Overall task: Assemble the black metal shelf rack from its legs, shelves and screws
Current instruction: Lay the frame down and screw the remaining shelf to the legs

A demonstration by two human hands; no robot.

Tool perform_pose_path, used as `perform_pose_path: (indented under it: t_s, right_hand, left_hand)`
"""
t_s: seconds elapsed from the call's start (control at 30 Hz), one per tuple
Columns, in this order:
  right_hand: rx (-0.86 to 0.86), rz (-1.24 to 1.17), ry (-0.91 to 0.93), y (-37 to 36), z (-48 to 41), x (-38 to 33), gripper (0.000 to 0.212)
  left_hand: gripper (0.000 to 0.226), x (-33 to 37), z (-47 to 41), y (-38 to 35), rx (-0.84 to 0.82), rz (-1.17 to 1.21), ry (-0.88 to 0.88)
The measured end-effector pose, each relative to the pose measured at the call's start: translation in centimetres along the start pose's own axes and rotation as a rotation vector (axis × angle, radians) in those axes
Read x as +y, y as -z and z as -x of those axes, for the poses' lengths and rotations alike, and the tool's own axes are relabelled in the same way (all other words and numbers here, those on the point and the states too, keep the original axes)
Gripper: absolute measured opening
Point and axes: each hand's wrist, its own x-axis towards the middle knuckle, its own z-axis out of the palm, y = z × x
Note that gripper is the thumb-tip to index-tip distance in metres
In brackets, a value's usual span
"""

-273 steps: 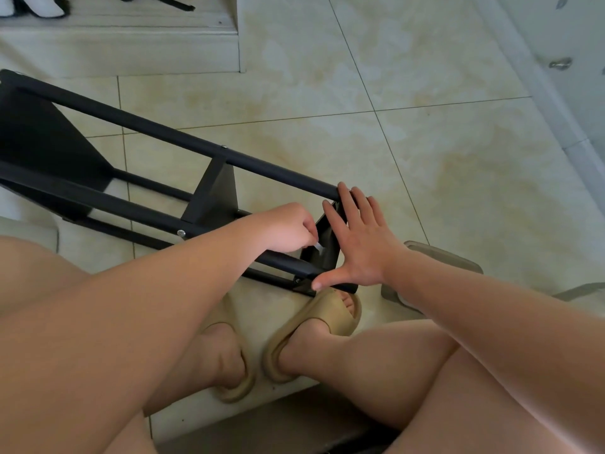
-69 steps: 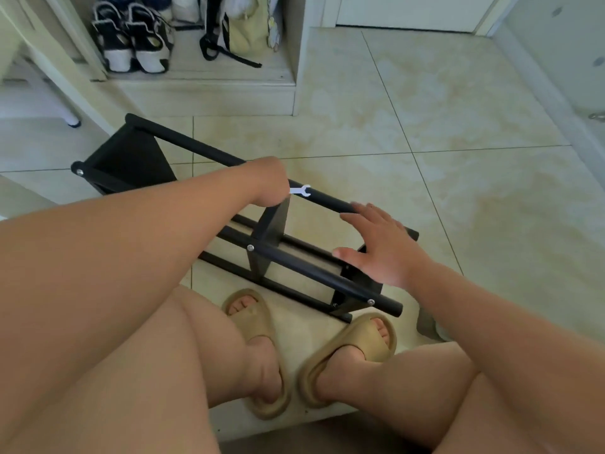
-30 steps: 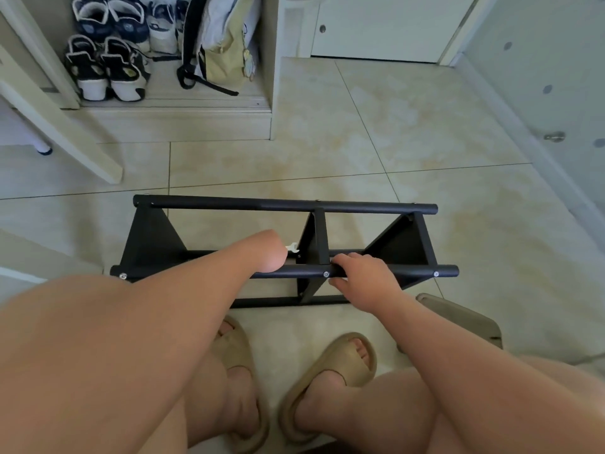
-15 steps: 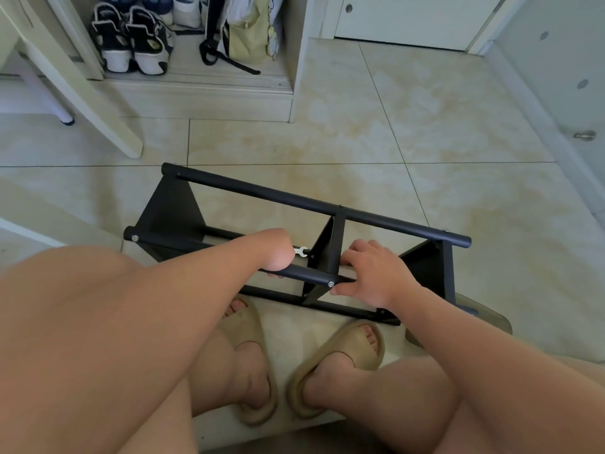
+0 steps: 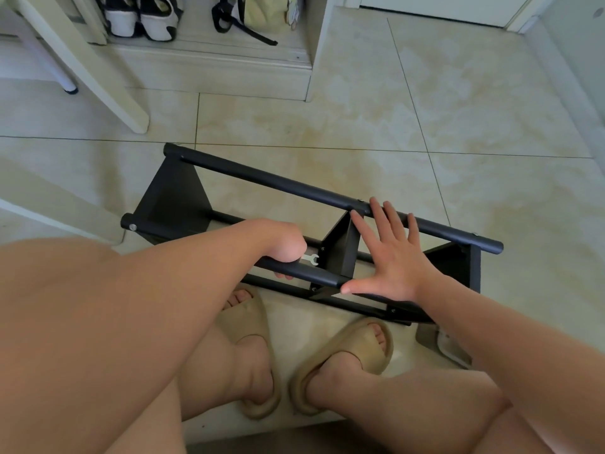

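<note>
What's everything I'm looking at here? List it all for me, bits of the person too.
Shelf rack: one, black, on its side on the floor.
Wrench: one, silver, poking from the left fist.
Sneakers: two, black and white, top-left cubby.
Bag: one, yellowish, black straps, beside the sneakers.
Floor tiles: beige, all around.
Sandals: two, tan, on the feet.
Left hand: one, curled round the wrench, at the near bar.
Right hand: one, open, fingers spread across the rack's bars.

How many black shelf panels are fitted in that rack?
3: the left shelf panel at the far-left end, the middle shelf panel halfway along, the right shelf panel at the right end. None seems hidden.
</note>
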Motion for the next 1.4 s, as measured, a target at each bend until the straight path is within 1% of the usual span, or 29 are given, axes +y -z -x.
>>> perform_pose_path:
  t_s: [0.03,0.13,0.23,0.37,0.57,0.7,0.77,0.97,1.1,1.3,1.4]
  right_hand:
    - [0.013,-0.003,0.006,-0.2,0.0,0.0,0.131]
    - [0.040,-0.002,0.015,-0.5,0.0,0.1,0.130]
    - [0.052,-0.013,0.019,-0.7,-0.1,0.2,0.130]
    - [0.059,-0.033,0.025,-0.9,-0.2,0.3,0.131]
    - [0.071,-0.037,0.025,-1.0,-0.1,0.2,0.131]
    - [0.075,-0.033,0.020,-1.0,-0.1,0.1,0.131]
    - [0.076,-0.034,0.019,-1.0,-0.1,0.1,0.131]
    - [0.078,-0.046,0.021,-1.1,-0.1,0.1,0.131]
    - [0.082,-0.045,0.022,-1.1,0.0,0.0,0.131]
    - [0.088,-0.046,0.025,-1.2,-0.1,0.0,0.130]
    - [0.091,-0.045,0.027,-1.2,-0.1,0.0,0.130]
  left_hand:
    - [0.022,0.0,-0.1,-0.2,0.036,0.022,0.003]
    - [0.025,0.0,-0.8,-0.3,0.091,0.137,-0.046]
    - [0.022,0.4,-1.0,-0.2,0.142,0.264,-0.128]
    - [0.017,1.0,-1.3,0.2,0.125,0.351,-0.160]
    - [0.011,2.0,-1.4,0.2,0.064,0.615,-0.082]
    - [0.006,2.9,-1.8,-0.2,-0.004,0.927,0.017]
    - [0.006,3.2,-2.0,-0.5,0.003,1.018,0.029]
    - [0.005,3.3,-2.1,-0.6,0.120,1.045,0.012]
    - [0.007,3.4,-2.1,-0.4,0.111,1.103,0.011]
    - [0.005,3.5,-2.0,-0.4,0.092,1.015,-0.004]
    - [0.008,3.5,-2.2,-0.5,0.089,0.990,0.000]
